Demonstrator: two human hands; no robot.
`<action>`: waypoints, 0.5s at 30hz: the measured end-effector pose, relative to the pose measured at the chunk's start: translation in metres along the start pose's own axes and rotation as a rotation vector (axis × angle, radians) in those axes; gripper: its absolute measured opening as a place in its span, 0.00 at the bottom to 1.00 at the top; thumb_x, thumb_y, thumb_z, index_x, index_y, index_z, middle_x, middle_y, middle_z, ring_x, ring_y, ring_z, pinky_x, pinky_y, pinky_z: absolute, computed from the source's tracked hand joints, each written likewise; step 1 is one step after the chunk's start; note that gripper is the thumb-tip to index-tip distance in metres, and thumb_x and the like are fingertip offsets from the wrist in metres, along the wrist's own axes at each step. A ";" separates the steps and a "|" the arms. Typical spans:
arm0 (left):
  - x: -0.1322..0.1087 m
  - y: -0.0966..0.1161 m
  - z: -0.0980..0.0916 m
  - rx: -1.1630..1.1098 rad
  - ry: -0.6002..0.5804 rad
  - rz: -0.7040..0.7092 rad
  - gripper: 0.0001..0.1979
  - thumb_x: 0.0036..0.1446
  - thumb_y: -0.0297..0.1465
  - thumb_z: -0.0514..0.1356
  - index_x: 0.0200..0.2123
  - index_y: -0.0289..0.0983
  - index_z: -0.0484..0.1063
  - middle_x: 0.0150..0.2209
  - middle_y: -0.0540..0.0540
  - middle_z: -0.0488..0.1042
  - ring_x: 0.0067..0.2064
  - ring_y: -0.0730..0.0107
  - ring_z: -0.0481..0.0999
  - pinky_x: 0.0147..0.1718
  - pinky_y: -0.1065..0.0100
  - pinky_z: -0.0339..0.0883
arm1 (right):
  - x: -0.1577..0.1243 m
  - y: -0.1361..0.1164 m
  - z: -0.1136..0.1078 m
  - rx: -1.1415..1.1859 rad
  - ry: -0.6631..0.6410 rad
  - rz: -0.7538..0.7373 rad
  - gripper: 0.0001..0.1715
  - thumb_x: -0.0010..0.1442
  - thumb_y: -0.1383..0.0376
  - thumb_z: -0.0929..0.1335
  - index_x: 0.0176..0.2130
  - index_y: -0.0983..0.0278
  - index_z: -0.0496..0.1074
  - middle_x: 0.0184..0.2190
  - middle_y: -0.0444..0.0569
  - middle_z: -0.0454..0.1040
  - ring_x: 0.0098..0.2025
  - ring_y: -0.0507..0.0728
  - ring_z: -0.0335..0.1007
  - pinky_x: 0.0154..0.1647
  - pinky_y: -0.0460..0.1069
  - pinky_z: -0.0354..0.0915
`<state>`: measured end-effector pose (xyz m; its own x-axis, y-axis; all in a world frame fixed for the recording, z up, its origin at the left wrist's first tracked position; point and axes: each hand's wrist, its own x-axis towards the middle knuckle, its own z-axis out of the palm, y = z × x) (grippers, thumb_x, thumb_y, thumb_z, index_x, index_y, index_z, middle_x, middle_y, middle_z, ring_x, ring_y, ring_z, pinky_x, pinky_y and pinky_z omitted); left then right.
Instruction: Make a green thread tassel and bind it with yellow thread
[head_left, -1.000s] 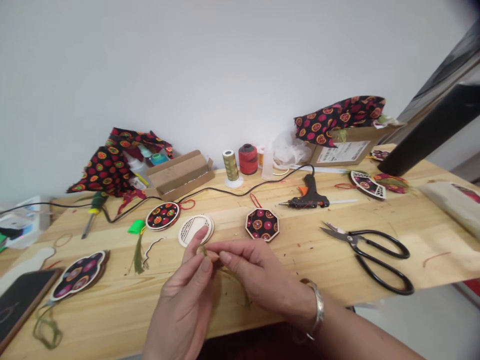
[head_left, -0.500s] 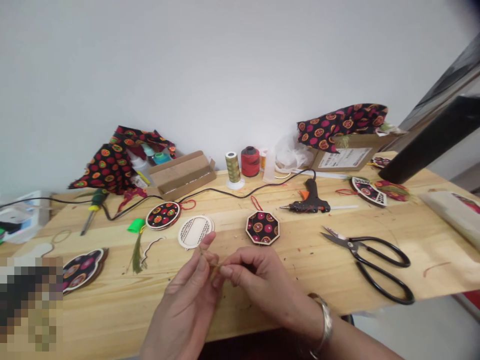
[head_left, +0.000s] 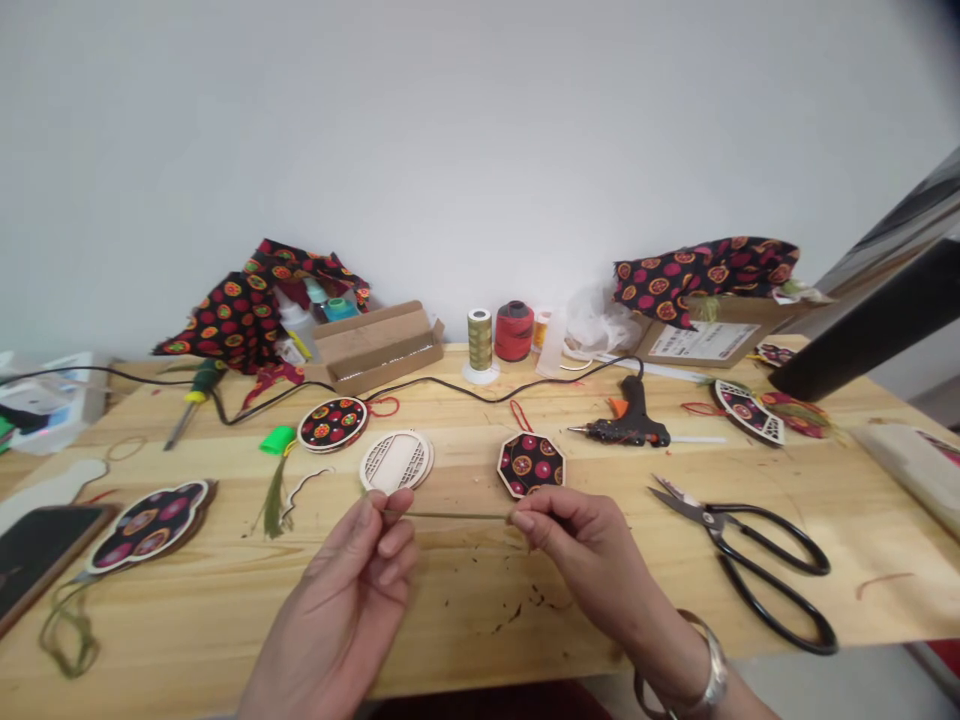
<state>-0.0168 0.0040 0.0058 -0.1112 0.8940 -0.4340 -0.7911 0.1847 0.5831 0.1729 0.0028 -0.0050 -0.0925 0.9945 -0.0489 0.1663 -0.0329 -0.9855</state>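
Note:
An olive-green thread (head_left: pixel 461 516) runs straight and taut between my hands, above the near part of the table. My left hand (head_left: pixel 349 580) pinches one end between thumb and fingers. The other end is gripped by the thumb and forefinger of my right hand (head_left: pixel 577 545), which has a silver bangle at the wrist. Just beyond my left fingertips lies a round wooden lattice piece (head_left: pixel 394 462). An octagonal fabric-covered ornament (head_left: pixel 531 464) with a red loop lies behind my right hand. Dark scraps are scattered on the wood below the thread.
Large black-handled scissors (head_left: pixel 750 550) lie at the right, with a glue gun (head_left: pixel 630 415) behind them. At the back stand a green thread spool (head_left: pixel 479 340) and a red spool (head_left: pixel 515 332). A phone (head_left: pixel 52 560) and a quatrefoil ornament (head_left: pixel 150 525) are at the left.
My hands were close together, fingers working at the thread. They have moved apart, my right hand to the right, and the thread is stretched between them. The camera view has shifted slightly.

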 end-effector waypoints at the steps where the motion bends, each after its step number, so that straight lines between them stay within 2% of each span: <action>1: 0.000 0.001 -0.001 -0.005 -0.005 -0.006 0.07 0.54 0.20 0.59 0.28 0.34 0.75 0.28 0.47 0.77 0.20 0.82 0.66 0.15 0.82 0.62 | 0.000 0.000 -0.001 0.002 0.007 0.004 0.13 0.55 0.61 0.66 0.24 0.66 0.71 0.18 0.41 0.61 0.23 0.49 0.53 0.24 0.44 0.54; 5: -0.002 0.000 -0.008 0.014 -0.022 -0.033 0.04 0.49 0.21 0.64 0.29 0.34 0.76 0.29 0.49 0.77 0.21 0.82 0.67 0.16 0.82 0.63 | 0.001 0.002 -0.004 -0.014 0.017 -0.012 0.12 0.56 0.62 0.66 0.25 0.66 0.70 0.19 0.41 0.61 0.23 0.49 0.54 0.24 0.44 0.55; 10: -0.005 -0.001 -0.023 0.129 -0.012 -0.022 0.07 0.40 0.26 0.70 0.26 0.35 0.78 0.29 0.47 0.80 0.24 0.76 0.71 0.22 0.77 0.70 | 0.000 0.001 -0.009 -0.146 0.037 -0.135 0.11 0.58 0.65 0.65 0.26 0.65 0.71 0.20 0.42 0.64 0.25 0.50 0.58 0.27 0.44 0.57; 11: -0.005 0.002 -0.027 0.183 -0.025 -0.022 0.06 0.40 0.28 0.71 0.26 0.35 0.79 0.31 0.45 0.81 0.27 0.72 0.74 0.26 0.74 0.73 | 0.000 -0.001 -0.011 -0.175 0.035 -0.168 0.10 0.58 0.65 0.65 0.26 0.65 0.71 0.21 0.41 0.65 0.25 0.49 0.59 0.27 0.44 0.57; 13: -0.003 0.013 -0.034 0.337 -0.087 -0.024 0.08 0.43 0.33 0.69 0.27 0.34 0.81 0.36 0.39 0.82 0.40 0.57 0.77 0.38 0.66 0.74 | -0.001 -0.005 -0.015 -0.227 0.013 -0.226 0.10 0.59 0.67 0.65 0.27 0.64 0.71 0.21 0.41 0.66 0.25 0.49 0.60 0.28 0.43 0.57; 15: -0.001 0.030 -0.037 0.563 -0.092 0.029 0.17 0.45 0.37 0.67 0.38 0.33 0.80 0.44 0.37 0.79 0.49 0.51 0.73 0.46 0.65 0.69 | -0.002 -0.010 -0.018 -0.281 -0.034 -0.276 0.10 0.59 0.68 0.65 0.26 0.64 0.70 0.21 0.41 0.67 0.25 0.49 0.61 0.28 0.43 0.57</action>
<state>-0.0627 -0.0064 -0.0025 -0.0552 0.9293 -0.3653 -0.3429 0.3259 0.8810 0.1891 0.0027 0.0079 -0.2030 0.9582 0.2016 0.3927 0.2683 -0.8797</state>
